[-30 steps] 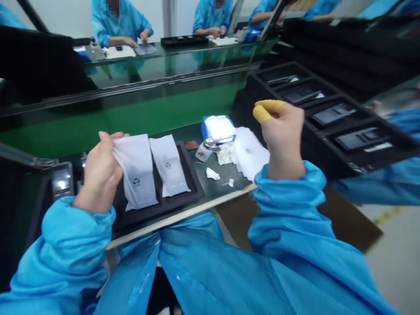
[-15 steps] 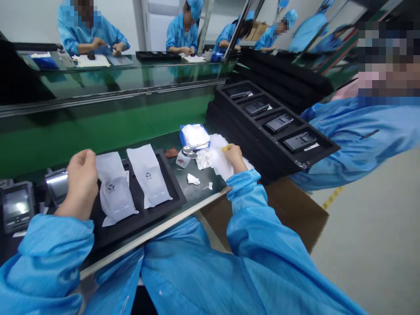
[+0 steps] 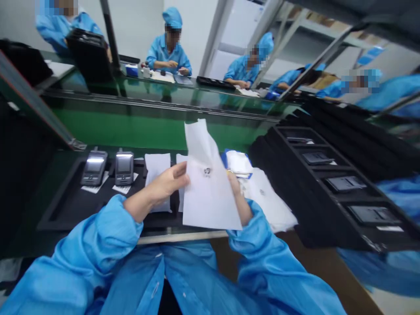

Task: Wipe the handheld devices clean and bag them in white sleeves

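A white translucent plastic bag (image 3: 210,197) with a small dark printed mark is held up in front of me, above the table's front edge. My left hand (image 3: 169,183) pinches its left edge between thumb and fingers. My right hand (image 3: 235,186), partly hidden behind the bag, grips its right side; something yellow shows at a fingertip. Left of the bag, a black foam tray (image 3: 62,208) carries two grey handheld devices (image 3: 93,168) with white labels under them. A wrapped white packet (image 3: 158,164) lies in the same tray, and another is mostly covered by the held bag.
A pile of flat white bags (image 3: 271,201) lies right of my right hand, beside a blue box of white wipes (image 3: 239,162). Stacked black trays (image 3: 331,197) with devices stand further right. Co-workers in blue sit across the green partition (image 3: 141,124).
My right hand has brought a bag from the pile on the right to the middle. My left hand has moved right and taken its edge. The view has turned left.
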The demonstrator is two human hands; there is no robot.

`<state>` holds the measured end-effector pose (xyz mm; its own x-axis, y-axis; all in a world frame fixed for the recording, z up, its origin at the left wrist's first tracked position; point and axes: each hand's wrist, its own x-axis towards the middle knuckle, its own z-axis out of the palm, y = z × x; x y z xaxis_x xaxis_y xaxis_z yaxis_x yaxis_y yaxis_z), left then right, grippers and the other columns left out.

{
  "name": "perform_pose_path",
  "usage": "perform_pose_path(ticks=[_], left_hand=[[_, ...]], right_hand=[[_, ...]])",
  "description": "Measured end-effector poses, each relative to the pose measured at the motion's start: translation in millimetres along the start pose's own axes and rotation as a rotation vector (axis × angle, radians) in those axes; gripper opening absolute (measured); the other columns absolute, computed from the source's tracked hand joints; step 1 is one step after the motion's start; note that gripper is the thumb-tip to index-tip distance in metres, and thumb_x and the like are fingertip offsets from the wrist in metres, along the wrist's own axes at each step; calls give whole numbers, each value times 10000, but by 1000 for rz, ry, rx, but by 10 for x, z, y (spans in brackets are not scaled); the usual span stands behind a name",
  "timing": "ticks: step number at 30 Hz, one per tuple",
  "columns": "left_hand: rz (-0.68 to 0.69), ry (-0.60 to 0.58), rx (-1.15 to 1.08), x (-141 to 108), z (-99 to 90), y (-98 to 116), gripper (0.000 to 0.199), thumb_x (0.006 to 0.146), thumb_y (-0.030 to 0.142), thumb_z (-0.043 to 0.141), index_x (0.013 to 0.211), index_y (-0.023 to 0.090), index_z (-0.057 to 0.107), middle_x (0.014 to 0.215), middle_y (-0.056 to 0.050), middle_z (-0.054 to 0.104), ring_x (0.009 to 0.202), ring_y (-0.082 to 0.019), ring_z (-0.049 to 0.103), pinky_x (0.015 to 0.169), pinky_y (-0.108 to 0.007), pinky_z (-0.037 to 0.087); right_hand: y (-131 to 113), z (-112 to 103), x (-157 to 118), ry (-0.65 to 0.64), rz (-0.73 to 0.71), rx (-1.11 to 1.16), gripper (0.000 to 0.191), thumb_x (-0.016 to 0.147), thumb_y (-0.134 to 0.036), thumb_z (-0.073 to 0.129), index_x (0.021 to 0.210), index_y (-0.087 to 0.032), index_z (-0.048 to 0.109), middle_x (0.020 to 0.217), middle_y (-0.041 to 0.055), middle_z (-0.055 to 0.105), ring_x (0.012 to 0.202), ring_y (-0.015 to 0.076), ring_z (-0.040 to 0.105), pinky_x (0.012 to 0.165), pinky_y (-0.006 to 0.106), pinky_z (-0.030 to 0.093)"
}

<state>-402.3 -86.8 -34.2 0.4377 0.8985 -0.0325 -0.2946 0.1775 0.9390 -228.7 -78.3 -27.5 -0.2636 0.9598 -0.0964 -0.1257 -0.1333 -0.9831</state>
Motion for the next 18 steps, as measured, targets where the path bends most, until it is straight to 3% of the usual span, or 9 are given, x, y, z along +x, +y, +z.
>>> perform_pose_path(ticks=[2,5,8,10,13,18], left_hand=[[89,101,-15,-127,-80,57,765,444,579,881,1045,159,664,1087,-127,713,1081,-338,633,887,-406,520],[166,543,-18,-318,-301,116,589,499,543,868,887,138,689,851,-82,733,815,-253,685,729,-350,551],[230,872,-59,-518,-595,155,551,480,547,863,793,129,688,764,-65,719,699,-221,673,661,-339,555],[239,956,-57,-654,-773,189,536,420,464,903,779,129,688,764,-54,719,690,-210,669,660,-327,557],[238,1015,-50,-811,-943,246,528,379,366,921,797,133,697,802,-42,724,746,-202,673,704,-299,551],[255,1083,-15,-900,-1036,273,537,403,511,876,744,139,690,750,-43,711,722,-207,662,671,-302,543]], right_hand=[[175,280,75,-115,54,2,428,617,-616,642,836,-253,581,845,49,689,884,231,652,761,390,541],[346,567,255,-267,66,-123,399,683,-600,608,863,-247,569,868,32,678,825,192,645,742,362,546],[319,774,599,-292,0,-488,202,782,-389,598,898,-224,599,980,37,685,860,154,630,811,334,532],[236,925,906,-238,-58,-643,146,805,-251,573,938,-213,620,1096,41,675,988,149,606,942,335,480],[159,1211,1356,-191,-86,-796,168,817,-193,563,954,-199,660,1156,55,675,1076,174,590,1022,352,418],[273,1692,1772,-164,-1,-978,151,811,-297,620,800,-169,700,1073,122,712,1057,295,619,979,505,409]])
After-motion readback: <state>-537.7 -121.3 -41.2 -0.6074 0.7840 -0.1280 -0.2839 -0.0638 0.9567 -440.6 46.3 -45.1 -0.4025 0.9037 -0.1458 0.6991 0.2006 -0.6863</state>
